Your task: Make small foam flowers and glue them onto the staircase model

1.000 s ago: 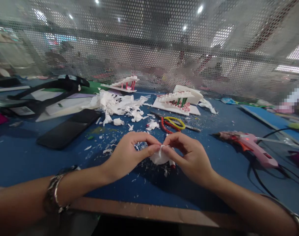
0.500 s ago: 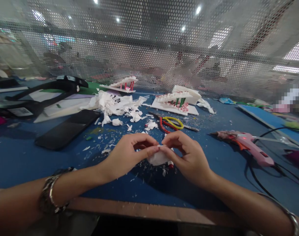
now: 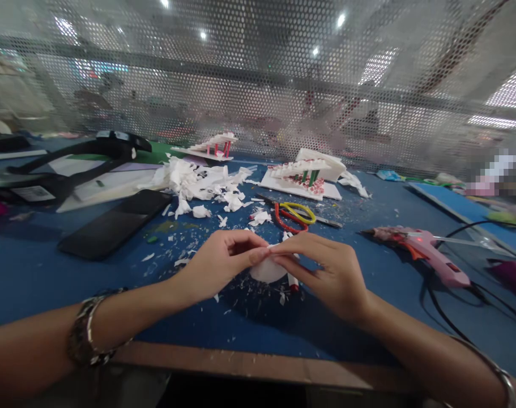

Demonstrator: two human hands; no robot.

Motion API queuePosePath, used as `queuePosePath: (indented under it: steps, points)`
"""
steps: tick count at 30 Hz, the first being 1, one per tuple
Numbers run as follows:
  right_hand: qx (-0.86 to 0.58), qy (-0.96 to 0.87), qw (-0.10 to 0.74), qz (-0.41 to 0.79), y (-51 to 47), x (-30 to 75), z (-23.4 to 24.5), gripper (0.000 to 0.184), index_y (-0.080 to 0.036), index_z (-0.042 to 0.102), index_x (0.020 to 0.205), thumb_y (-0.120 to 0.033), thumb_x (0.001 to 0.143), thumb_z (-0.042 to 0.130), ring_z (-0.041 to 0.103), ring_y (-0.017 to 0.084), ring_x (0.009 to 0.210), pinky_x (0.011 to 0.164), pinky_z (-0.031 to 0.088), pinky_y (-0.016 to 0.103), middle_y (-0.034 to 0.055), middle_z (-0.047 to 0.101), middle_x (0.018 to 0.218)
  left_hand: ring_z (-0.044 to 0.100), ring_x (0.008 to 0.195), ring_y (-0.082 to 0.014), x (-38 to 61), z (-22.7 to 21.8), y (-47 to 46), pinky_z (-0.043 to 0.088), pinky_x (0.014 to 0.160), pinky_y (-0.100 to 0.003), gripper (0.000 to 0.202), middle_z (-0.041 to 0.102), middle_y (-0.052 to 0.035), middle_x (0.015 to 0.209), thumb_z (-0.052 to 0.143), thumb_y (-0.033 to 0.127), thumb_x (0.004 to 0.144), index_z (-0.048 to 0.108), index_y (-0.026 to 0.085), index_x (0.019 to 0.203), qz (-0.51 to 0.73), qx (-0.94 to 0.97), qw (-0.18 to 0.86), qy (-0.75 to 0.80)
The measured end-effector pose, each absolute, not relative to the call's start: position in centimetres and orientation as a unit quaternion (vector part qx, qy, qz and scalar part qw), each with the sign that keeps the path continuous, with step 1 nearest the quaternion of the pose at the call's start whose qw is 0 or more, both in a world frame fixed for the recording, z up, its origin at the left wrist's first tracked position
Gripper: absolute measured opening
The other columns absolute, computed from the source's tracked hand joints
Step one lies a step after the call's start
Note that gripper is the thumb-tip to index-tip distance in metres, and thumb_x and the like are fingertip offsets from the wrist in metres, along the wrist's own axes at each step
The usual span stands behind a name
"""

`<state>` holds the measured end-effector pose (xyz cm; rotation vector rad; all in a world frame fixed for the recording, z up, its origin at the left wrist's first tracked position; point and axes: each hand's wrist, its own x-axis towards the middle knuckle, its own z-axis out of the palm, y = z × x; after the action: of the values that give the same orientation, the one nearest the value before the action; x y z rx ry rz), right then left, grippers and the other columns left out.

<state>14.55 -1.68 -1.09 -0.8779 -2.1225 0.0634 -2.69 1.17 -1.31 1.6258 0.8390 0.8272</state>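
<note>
My left hand [image 3: 224,262] pinches a small piece of white paper [image 3: 268,271] between thumb and fingers. From the other side my right hand [image 3: 329,271] grips the same paper, its fingertips nearly meeting those of the left. The paper hangs below the fingertips; its upper part is mostly covered. Beside it on the table lies a white marker-like stick with a red end [image 3: 293,281]. Just beyond the hands are scissors with red and yellow handles [image 3: 298,214] and a torn white scrap [image 3: 260,217].
Torn white paper [image 3: 193,178] is heaped behind the hands. Two small white stair models [image 3: 304,175] stand near the perforated screen [image 3: 258,102]. At left lie a black phone [image 3: 115,224] and a black headset-like band [image 3: 66,164]; at right, a pink glue gun [image 3: 427,252] with its cable.
My right hand has turned flatter, its fingers now stretched over the paper's top edge. The paper has shifted slightly left. My left hand keeps its pinch.
</note>
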Motion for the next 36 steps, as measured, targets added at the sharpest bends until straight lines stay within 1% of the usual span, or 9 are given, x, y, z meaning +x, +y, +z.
queuePosePath:
  steps: [5,10,13,17,20,24,31,33,36]
  points:
    - [-0.322,-0.859,0.396,-0.028,-1.6,14.6,-1.1,0.007,-0.017,0.059,0.077,-0.012,0.075,0.055,0.056,0.008,0.064,0.062,0.047,0.019,0.0005,0.063,0.069,0.05,0.055,-0.0068,-2.6,-1.3,1.1,0.039,0.053,-0.015,0.012,0.06,0.003,0.059,0.056,0.024,0.07,0.062,0.015,0.067,0.33,0.69,0.532,0.364]
    - [-0.34,-0.862,0.377,-0.012,-1.3,14.6,-1.1,0.006,-0.015,0.056,0.074,-0.017,0.078,0.051,0.054,0.008,0.062,0.059,0.045,0.018,0.0019,0.059,0.067,0.05,0.054,-0.0066,-2.6,-1.6,1.0,0.039,0.052,-0.014,0.012,0.06,0.0032,0.059,0.055,0.024,0.071,0.062,0.015,0.067,0.323,0.711,0.511,0.359]
    - [-0.367,-0.856,0.365,0.013,-1.4,14.6,-1.2,0.007,-0.016,0.054,0.074,-0.019,0.078,0.049,0.053,0.008,0.061,0.057,0.044,0.018,0.0012,0.058,0.067,0.052,0.056,-0.0071,-2.7,-1.6,0.8,0.039,0.053,-0.015,0.013,0.061,0.0027,0.061,0.053,0.022,0.073,0.062,0.015,0.067,0.33,0.747,0.458,0.349]
    - [-0.394,-0.847,0.357,0.034,-1.6,14.6,-1.3,0.007,-0.017,0.053,0.073,-0.02,0.078,0.05,0.053,0.008,0.06,0.055,0.043,0.018,0.0,0.057,0.067,0.055,0.064,-0.0097,-2.8,-1.6,0.6,0.041,0.062,-0.017,0.013,0.063,0.0014,0.068,0.056,0.026,0.073,0.062,0.015,0.069,0.349,0.803,0.358,0.325]
    - [-0.401,-0.844,0.355,0.038,-1.7,14.6,-1.4,0.007,-0.018,0.052,0.073,-0.022,0.078,0.049,0.053,0.008,0.059,0.054,0.043,0.018,-0.0002,0.057,0.067,0.057,0.066,-0.0108,-2.8,-1.7,0.5,0.042,0.064,-0.018,0.012,0.064,0.0009,0.07,0.058,0.027,0.071,0.062,0.016,0.07,0.352,0.816,0.327,0.322]
    - [-0.417,-0.83,0.367,0.053,-1.6,14.5,-1.3,0.007,-0.018,0.053,0.072,-0.022,0.077,0.05,0.052,0.008,0.057,0.053,0.042,0.018,-0.0009,0.057,0.064,0.058,0.071,-0.0112,-2.9,-1.6,0.6,0.042,0.068,-0.018,0.011,0.066,-0.0001,0.076,0.054,0.023,0.075,0.064,0.017,0.075,0.358,0.811,0.333,0.321]
    - [-0.433,-0.782,0.395,0.21,-1.3,14.4,-1.0,0.01,-0.018,0.054,0.07,-0.026,0.075,0.052,0.054,0.007,0.057,0.053,0.044,0.017,-0.0018,0.059,0.063,0.058,0.067,-0.0101,-2.8,-1.1,1.2,0.043,0.06,-0.016,0.014,0.066,0.0001,0.074,0.053,0.022,0.075,0.064,0.015,0.076,0.336,0.756,0.45,0.337]
    - [-0.431,-0.774,0.401,0.232,-1.3,14.4,-1.0,0.009,-0.018,0.053,0.07,-0.025,0.075,0.052,0.054,0.007,0.057,0.053,0.044,0.017,-0.002,0.058,0.063,0.057,0.066,-0.0098,-2.9,-1.2,1.3,0.043,0.059,-0.016,0.014,0.066,0.0,0.074,0.052,0.022,0.075,0.064,0.015,0.076,0.336,0.761,0.451,0.325]
    - [-0.428,-0.769,0.404,0.248,-1.3,14.3,-1.1,0.008,-0.018,0.053,0.07,-0.024,0.074,0.052,0.054,0.007,0.057,0.052,0.045,0.017,-0.0024,0.058,0.063,0.056,0.067,-0.0094,-3.0,-1.4,1.6,0.042,0.061,-0.017,0.013,0.064,0.0002,0.075,0.05,0.02,0.076,0.063,0.017,0.074,0.344,0.789,0.414,0.296]
